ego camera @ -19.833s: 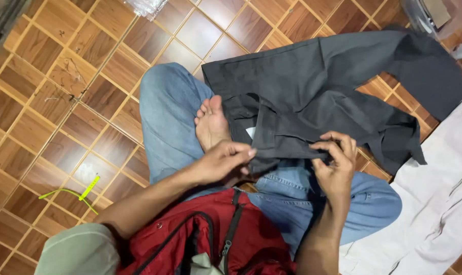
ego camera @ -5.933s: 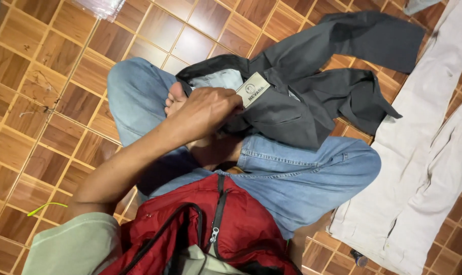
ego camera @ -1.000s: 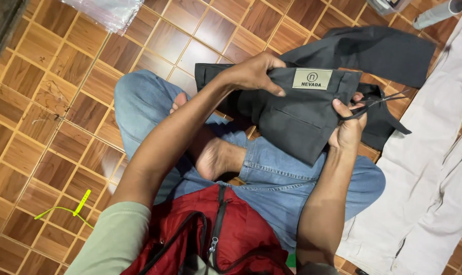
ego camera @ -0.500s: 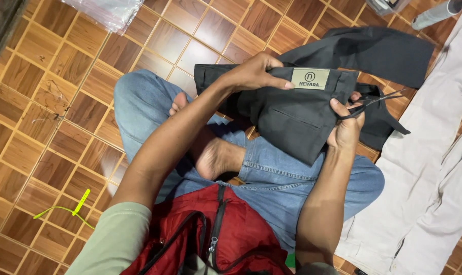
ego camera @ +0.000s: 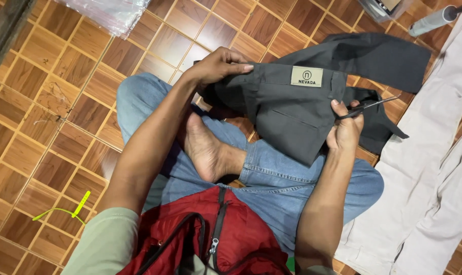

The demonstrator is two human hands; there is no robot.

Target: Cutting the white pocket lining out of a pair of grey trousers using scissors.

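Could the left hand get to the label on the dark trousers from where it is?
Probably yes. The left hand grips the waistband of the dark trousers, and the label lies on the same band, uncovered, with nothing between. The right hand holds scissors off to the side.

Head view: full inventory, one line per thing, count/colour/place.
dark grey trousers: 1, dark grey, across the lap, legs trailing to upper right floor
patch label: 1, beige, on the trousers' waistband
scissors: 1, dark, in the right hand
light trousers: at least 1, off-white, floor at right
plastic bags: a stack, clear, floor top left
cable tie: 1, yellow-green, floor lower left
tube: 1, grey, top right
bag: 1, red, against the chest
floor: brown wood-pattern tiles
jeans: blue, crossed legs
bare foot: 1, on the lap
left hand: grips the waistband
right hand: holds scissors and trouser edge
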